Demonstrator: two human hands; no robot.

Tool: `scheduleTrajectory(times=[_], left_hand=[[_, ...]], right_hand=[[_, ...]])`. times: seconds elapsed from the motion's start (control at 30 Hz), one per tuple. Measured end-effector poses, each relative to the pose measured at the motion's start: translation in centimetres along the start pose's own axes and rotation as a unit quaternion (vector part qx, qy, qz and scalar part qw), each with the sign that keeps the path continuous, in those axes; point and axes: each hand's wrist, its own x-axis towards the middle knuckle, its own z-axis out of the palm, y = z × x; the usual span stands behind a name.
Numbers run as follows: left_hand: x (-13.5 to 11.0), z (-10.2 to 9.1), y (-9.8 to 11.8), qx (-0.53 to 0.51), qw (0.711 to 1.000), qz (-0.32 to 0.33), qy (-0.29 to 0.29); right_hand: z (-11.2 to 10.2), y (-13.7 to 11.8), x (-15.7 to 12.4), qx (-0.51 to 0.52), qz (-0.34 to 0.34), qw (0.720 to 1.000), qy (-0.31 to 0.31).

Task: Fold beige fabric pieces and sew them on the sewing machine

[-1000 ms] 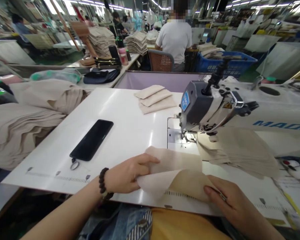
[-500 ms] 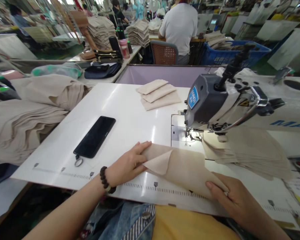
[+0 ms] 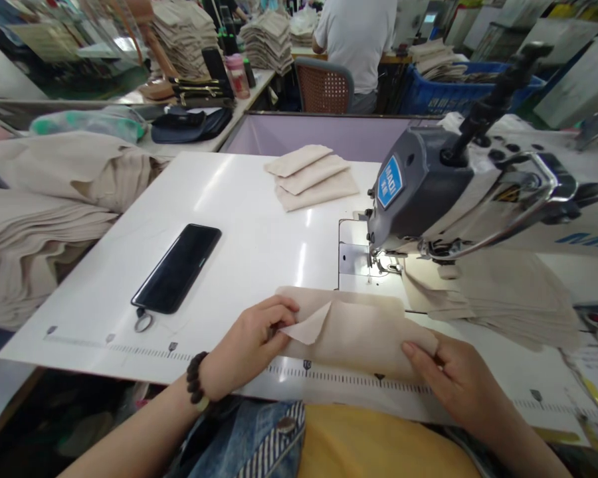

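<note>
Both hands hold a beige fabric piece (image 3: 363, 335) low over the front of the sewing table, its left corner folded back. My left hand (image 3: 252, 342), with a dark bead bracelet on the wrist, pinches that turned corner between thumb and fingers. At the opposite end, my right hand (image 3: 448, 372) grips the cloth, thumb on top and fingers underneath. Just behind the fabric stands the sewing machine (image 3: 418, 192), its presser foot (image 3: 389, 265) over the metal plate. Nothing lies under the foot that I can make out.
Three folded beige pieces (image 3: 313, 176) lie at the back of the table. A black phone (image 3: 177, 269) with a ring rests on the left. Fabric stacks (image 3: 34, 245) crowd the left side; more beige pieces (image 3: 503, 299) lie under the machine arm. Behind, a person (image 3: 356, 46) sits near a blue crate (image 3: 438, 99).
My left fingers have curled and closed on the folded corner. My right hand has raised its end of the fabric slightly, so the piece lies more level. The view has shifted a little.
</note>
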Motion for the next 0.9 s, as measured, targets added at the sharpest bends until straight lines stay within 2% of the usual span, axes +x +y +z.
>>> scheduleTrajectory(times=[0.1, 0.2, 0.27, 0.33, 0.4, 0.47, 0.63, 0.9], left_hand=[[-0.3, 0.1, -0.1, -0.025, 0.999, -0.029, 0.022], [-0.5, 0.2, -0.1, -0.043, 0.996, -0.06, 0.042], [-0.6, 0.3, -0.1, -0.044, 0.995, -0.075, 0.051], [-0.8, 0.6, -0.2, -0.04, 0.994, -0.085, 0.062], [-1.0, 0.9, -0.3, -0.03, 0.992, -0.09, 0.083], [-1.2, 1.3, -0.5, -0.008, 0.99, -0.082, 0.111], [-1.9, 1.6, -0.6, 0.076, 0.986, -0.028, 0.148], [-1.0, 0.7, -0.6, 0.114, 0.978, -0.051, 0.166]], right_hand=[[0.8, -0.1, -0.4, 0.097, 0.038, 0.993, 0.051], [1.4, 0.0, -0.9, 0.179, 0.042, 0.978, 0.099], [1.5, 0.6, -1.0, 0.138, 0.008, 0.985, 0.107], [1.3, 1.2, -0.9, 0.039, -0.054, 0.994, 0.085], [1.2, 1.7, -0.6, -0.055, -0.108, 0.99, 0.077], [1.3, 1.9, -0.3, -0.105, -0.137, 0.98, 0.099], [1.6, 1.4, 0.1, -0.143, -0.166, 0.969, 0.11], [1.5, 0.9, 0.8, -0.162, -0.186, 0.962, 0.114]])
